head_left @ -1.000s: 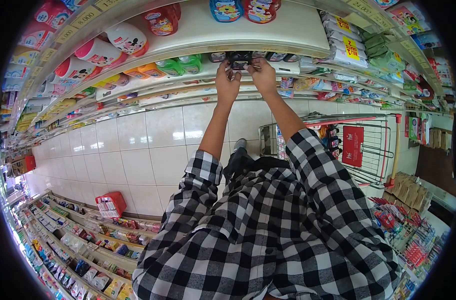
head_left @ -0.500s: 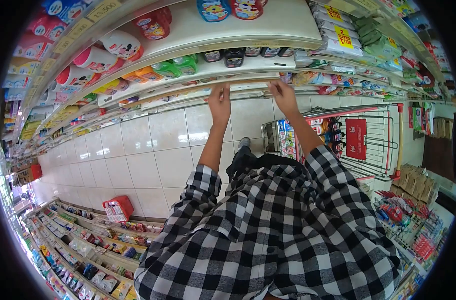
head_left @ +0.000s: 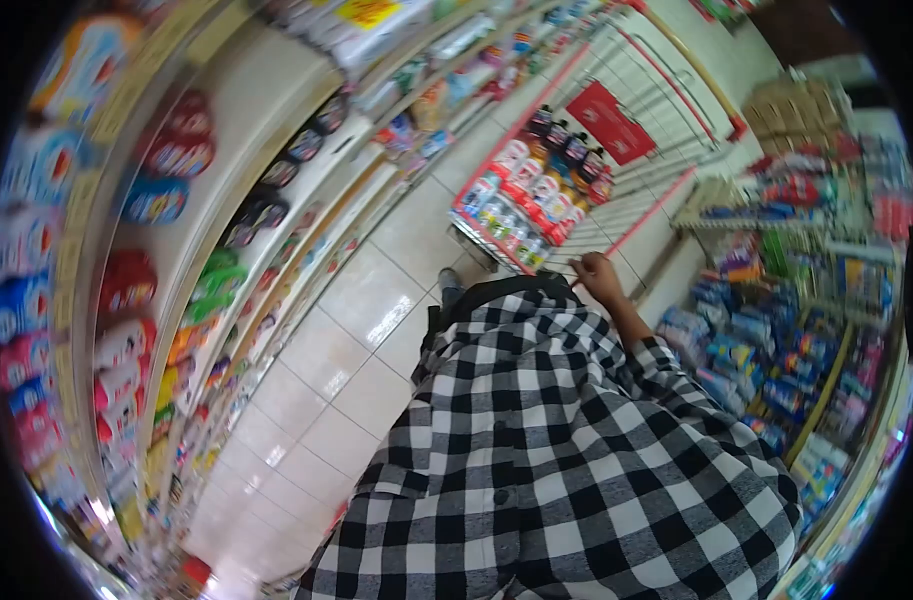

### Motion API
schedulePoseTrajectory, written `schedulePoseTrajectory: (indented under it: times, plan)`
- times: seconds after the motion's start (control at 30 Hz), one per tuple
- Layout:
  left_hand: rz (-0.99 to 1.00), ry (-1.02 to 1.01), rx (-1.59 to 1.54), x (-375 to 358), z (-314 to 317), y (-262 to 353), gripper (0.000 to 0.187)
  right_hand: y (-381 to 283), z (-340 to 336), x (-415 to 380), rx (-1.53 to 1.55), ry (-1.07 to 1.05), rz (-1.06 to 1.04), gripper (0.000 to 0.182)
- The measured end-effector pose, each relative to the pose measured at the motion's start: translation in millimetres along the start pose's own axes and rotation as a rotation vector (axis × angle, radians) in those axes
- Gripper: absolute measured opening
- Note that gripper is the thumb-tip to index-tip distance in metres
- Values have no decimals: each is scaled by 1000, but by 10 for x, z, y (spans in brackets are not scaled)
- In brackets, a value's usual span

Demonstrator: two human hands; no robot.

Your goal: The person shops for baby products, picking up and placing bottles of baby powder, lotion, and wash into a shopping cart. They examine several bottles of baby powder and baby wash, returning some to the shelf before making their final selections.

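My right hand (head_left: 598, 279) is closed at the near corner of the shopping cart (head_left: 666, 205), its fingers curled on the red rim. Bottles and packs in red, white and dark colours (head_left: 536, 195) stand in the cart's near end. A red sign (head_left: 611, 122) hangs on its wire side. My left hand is out of view.
Shelves on the left carry dark bottles (head_left: 256, 219), green bottles (head_left: 216, 285) and red bottles (head_left: 181, 140). Blue packs (head_left: 746, 350) fill a display on the right. Brown cartons (head_left: 791, 115) are stacked beyond the cart. Tiled floor (head_left: 336, 340) runs between the shelves.
The view has turned right, bringing the cart in front of me. My right hand has moved from before the shelf to the cart's rim. My left hand has left the view.
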State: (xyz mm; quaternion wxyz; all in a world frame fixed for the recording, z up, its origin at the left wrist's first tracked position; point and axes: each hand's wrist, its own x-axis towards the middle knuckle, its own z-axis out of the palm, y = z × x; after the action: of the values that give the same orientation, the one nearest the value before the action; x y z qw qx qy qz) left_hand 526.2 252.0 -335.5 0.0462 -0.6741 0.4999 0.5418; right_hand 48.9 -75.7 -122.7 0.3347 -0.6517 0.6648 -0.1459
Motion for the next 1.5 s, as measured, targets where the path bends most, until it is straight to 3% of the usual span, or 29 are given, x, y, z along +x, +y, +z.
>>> schedulePoseTrajectory:
  times: [0.17, 0.3, 0.37, 0.4, 0.43, 0.5, 0.53, 0.57, 0.63, 0.67, 0.7, 0.77, 0.8, 0.83, 0.97, 1.03, 1.13, 1.17, 1.23, 1.33, 1.37, 1.4, 1.43, 1.47, 1.5]
  plan:
    - [160, 104, -77, 447, -790, 87, 36, -59, 328, 96, -73, -82, -1, 39]
    - [370, 325, -248, 1220, -2001, 398, 36, -216, 369, 297, -22, -148, 7, 32]
    - [192, 624, -198, 963, -2672, 1271, 41, -205, 408, 442, 90, -106, 126, 32]
    - [186, 639, -192, 804, -2837, 1622, 41, -167, 408, 562, 110, -65, 113, 33]
    - [178, 783, -270, 737, -2954, 1987, 45, -121, 406, 717, 118, -61, 96, 33]
    - [209, 966, -366, 669, -2934, 2286, 55, -29, 564, 884, 240, 13, 214, 35]
    - [126, 920, -301, 623, -2827, 2462, 54, 127, 595, 1093, 343, -41, 347, 40]
    - [42, 875, -236, 546, -2697, 2614, 54, 299, 632, 1249, 361, -54, 342, 40]
    - [-45, 651, -309, 463, -2250, 2578, 54, 568, 736, 1499, 254, 131, 274, 44]
    - [106, 603, -502, 569, -1798, 2284, 50, 1007, 1012, 1758, 219, 307, 305, 56]
    - [179, 434, -675, 422, -1424, 2094, 42, 1101, 980, 1926, 242, 295, 312, 56]
    - [46, -17, 305, 244, -762, 1404, 24, 1202, 827, 2207, 356, 462, 674, 59]
    - [-10, -78, 338, 13, -583, 1382, 25, 1151, 695, 2312, 312, 508, 789, 64]
    - [-76, -54, 232, -202, -448, 1451, 25, 1096, 617, 2413, 262, 548, 903, 69]
    - [-202, 90, -28, -870, -260, 1800, 26, 1547, 844, 2786, 278, 595, 893, 73]
    - [-218, 170, -112, -1069, -197, 1984, 27, 1634, 727, 2829, 332, 228, 855, 70]
    - [-185, 283, -193, -1294, -137, 2231, 28, 1904, 1068, 2812, 563, 202, 783, 68]
    - [-150, 323, -184, -1333, -163, 2321, 28, 1602, 880, 2727, 123, 294, 720, 61]
    - [-41, 394, -102, -1385, -211, 2413, 29, 2100, 1220, 2809, 640, 229, 695, 50]
    - [102, 446, -26, -1388, -453, 2446, 31, 754, 308, 2417, 692, 240, 936, 42]
    - [96, 443, -63, -1357, -508, 2483, 31, 967, 447, 2409, 701, 237, 937, 42]
    - [-79, 382, -473, -1315, -515, 2490, 35, 1405, 766, 2387, 786, 269, 681, 38]
    - [-85, 385, -472, -1286, -583, 2562, 35, 1224, 654, 2355, 857, 293, 419, 36]
    - [-262, 380, -642, -1238, -671, 2603, 37, 1044, 469, 2549, 1172, 164, 1154, 29]
    - [-431, 373, -809, -1163, -837, 2692, 39, 979, 463, 2536, 1183, 155, 1144, 29]
